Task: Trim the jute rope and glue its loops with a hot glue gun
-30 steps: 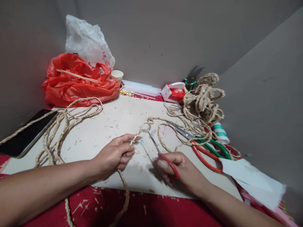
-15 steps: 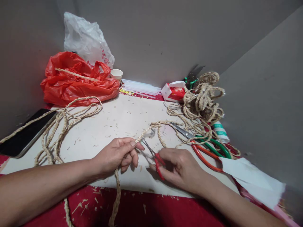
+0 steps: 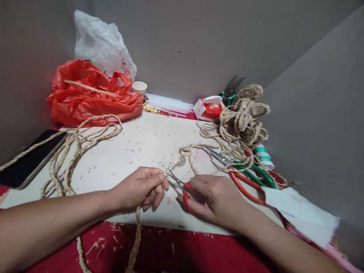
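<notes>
A tan braided cord [image 3: 137,235] is pinched between the thumb and fingers of my left hand [image 3: 149,185]. One length hangs from that hand over the front edge, and another runs away to the right across the board. My right hand [image 3: 210,197] grips small red-handled scissors [image 3: 186,201] by their loops. Their blades are slightly parted and meet the cord just beside my left fingertips. Whether they touch a loose strand there is too small to tell. Loops of braided cord [image 3: 71,159] lie beyond my left forearm.
Large scissors [image 3: 247,189] with red and green handles lie right of my hand, by a white paper piece [image 3: 301,212]. Behind them sits a coiled cord bundle [image 3: 244,117]. At left are a phone [image 3: 34,159] and a red plastic bag [image 3: 93,102]. Trimmings litter the white board [image 3: 153,140].
The small scissors have turned and their blades have come to the cord at my left fingertips. My left fingers have drawn closer together. The view has shifted slightly.
</notes>
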The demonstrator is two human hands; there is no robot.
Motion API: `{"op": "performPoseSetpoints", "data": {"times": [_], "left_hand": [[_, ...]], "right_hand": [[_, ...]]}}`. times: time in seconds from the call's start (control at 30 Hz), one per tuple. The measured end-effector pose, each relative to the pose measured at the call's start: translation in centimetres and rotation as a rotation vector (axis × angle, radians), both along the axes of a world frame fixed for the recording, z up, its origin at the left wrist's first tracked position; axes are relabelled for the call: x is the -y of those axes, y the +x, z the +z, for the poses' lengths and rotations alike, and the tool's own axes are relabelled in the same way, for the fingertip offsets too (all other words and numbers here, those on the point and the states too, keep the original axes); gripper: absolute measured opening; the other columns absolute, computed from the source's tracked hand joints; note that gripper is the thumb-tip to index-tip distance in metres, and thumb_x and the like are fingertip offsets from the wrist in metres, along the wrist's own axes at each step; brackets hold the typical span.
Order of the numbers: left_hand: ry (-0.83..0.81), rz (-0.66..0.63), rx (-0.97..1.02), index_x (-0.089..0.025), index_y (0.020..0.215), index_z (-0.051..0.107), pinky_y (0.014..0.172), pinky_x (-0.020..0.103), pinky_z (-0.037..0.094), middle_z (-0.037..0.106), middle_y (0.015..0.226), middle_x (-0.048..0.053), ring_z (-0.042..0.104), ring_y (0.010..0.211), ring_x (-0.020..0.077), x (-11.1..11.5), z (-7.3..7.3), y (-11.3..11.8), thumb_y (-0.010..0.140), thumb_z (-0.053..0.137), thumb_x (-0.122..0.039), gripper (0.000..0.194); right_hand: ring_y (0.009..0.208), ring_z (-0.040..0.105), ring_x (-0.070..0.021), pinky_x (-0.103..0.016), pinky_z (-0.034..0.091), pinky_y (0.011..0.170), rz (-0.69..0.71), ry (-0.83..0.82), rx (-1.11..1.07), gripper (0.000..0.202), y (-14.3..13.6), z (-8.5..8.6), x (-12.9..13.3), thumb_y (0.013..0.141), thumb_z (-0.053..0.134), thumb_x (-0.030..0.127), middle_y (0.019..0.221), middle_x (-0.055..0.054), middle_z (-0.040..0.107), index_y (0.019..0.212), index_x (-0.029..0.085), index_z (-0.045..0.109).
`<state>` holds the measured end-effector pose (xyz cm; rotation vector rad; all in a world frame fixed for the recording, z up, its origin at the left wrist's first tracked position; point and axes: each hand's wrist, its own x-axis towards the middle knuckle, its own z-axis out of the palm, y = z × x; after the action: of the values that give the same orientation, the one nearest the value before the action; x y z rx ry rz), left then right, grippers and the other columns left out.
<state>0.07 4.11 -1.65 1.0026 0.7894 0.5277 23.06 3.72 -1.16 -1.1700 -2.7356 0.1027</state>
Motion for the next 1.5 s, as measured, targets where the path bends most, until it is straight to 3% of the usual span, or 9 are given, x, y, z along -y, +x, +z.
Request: {"op": "performPoseSetpoints", "data": {"times": [0.43, 0.9, 1.2, 1.37, 1.5], "left_hand": [[0.037, -0.067, -0.04, -0.018, 0.079, 0.052, 0.036, 0.018, 0.026, 0.053, 0.045, -0.004, 0.033, 0.032, 0.006, 0.02, -0.1, -0.21, 0.094, 0.039, -0.036, 0.027], [0.067, -0.025, -0.057, -0.016, 0.079, 0.054, 0.037, 0.017, 0.025, 0.052, 0.045, -0.004, 0.033, 0.033, 0.0054, 0.06, 0.15, -0.13, 0.093, 0.042, -0.036, 0.027], [0.046, 0.017, -0.041, -0.016, 0.077, 0.058, 0.036, 0.018, 0.024, 0.052, 0.044, -0.004, 0.032, 0.032, 0.0049, 0.18, 0.31, -0.06, 0.091, 0.046, -0.036, 0.026], [0.026, 0.041, -0.005, -0.015, 0.079, 0.062, 0.036, 0.018, 0.026, 0.053, 0.045, -0.003, 0.032, 0.033, 0.005, 0.2, 0.1, -0.12, 0.09, 0.049, -0.035, 0.026], [-0.057, 0.086, 0.102, -0.014, 0.085, 0.065, 0.037, 0.018, 0.033, 0.055, 0.053, -0.003, 0.03, 0.036, 0.0042, 0.03, -0.22, -0.09, 0.089, 0.053, -0.036, 0.025]], "right_hand": [[0.05, 0.04, -0.0104, -0.026, 0.023, 0.053, 0.056, -0.08, -0.016, 0.028, -0.04, 0.49, 0.32, 0.083, 0.054, 0.032, 0.052, 0.0, 0.049, 0.059, 0.018, 0.051], [0.047, 0.034, -0.0086, -0.026, 0.023, 0.052, 0.068, -0.187, -0.166, 0.031, 0.13, 0.83, 0.36, 0.08, 0.053, 0.021, 0.047, 0.004, 0.04, 0.052, 0.019, 0.04], [0.046, 0.034, -0.0082, -0.025, 0.025, 0.05, 0.103, -0.125, -0.203, 0.034, 0.19, 0.74, 0.33, 0.085, 0.05, 0.021, 0.046, 0.004, 0.041, 0.052, 0.019, 0.041], [0.046, 0.033, -0.0074, -0.023, 0.024, 0.049, 0.051, -0.135, -0.253, 0.032, 0.0, 0.59, 0.16, 0.08, 0.054, 0.022, 0.048, 0.004, 0.038, 0.052, 0.019, 0.038], [0.048, 0.036, -0.0073, -0.021, 0.027, 0.049, -0.009, -0.253, -0.363, 0.033, 0.0, 0.5, -0.01, 0.083, 0.054, 0.026, 0.051, 0.004, 0.041, 0.054, 0.018, 0.042]]}}
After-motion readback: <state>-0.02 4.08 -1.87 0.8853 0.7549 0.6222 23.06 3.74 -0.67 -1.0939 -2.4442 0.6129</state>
